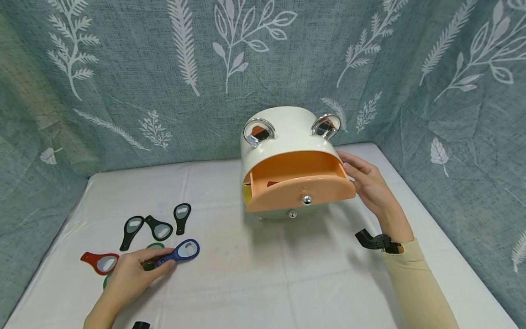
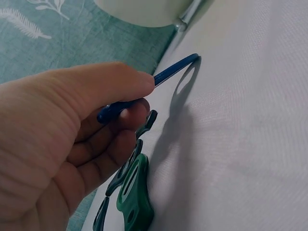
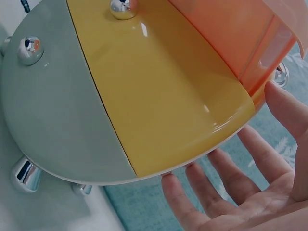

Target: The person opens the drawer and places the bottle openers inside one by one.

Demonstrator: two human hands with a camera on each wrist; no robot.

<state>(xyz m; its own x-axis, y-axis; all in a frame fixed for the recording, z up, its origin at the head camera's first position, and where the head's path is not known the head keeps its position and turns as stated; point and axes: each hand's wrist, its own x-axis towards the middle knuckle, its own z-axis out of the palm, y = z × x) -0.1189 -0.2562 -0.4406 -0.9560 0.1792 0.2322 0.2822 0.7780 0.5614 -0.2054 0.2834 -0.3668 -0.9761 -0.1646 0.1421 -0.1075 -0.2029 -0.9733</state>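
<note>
Altogether three black openers (image 1: 181,220), one red (image 1: 97,260), one blue (image 1: 177,254) in left grip (image 1: 133,273)

Open passage: bare desk (image 1: 230,269) lies between the left hand (image 1: 131,274) with its blue tool (image 1: 177,254) and the cabinet (image 1: 287,132). The orange drawer (image 1: 279,196) juts forward, obstructing a straight drop to the knob (image 1: 292,214) below; its interior is reachable over the front lip. The right hand (image 1: 371,183) occupies the cabinet's right side. The curtain (image 1: 152,105) bounds the rear. Black tools (image 1: 129,232) and a red tool (image 1: 94,261) crowd the desk's left portion.
</note>
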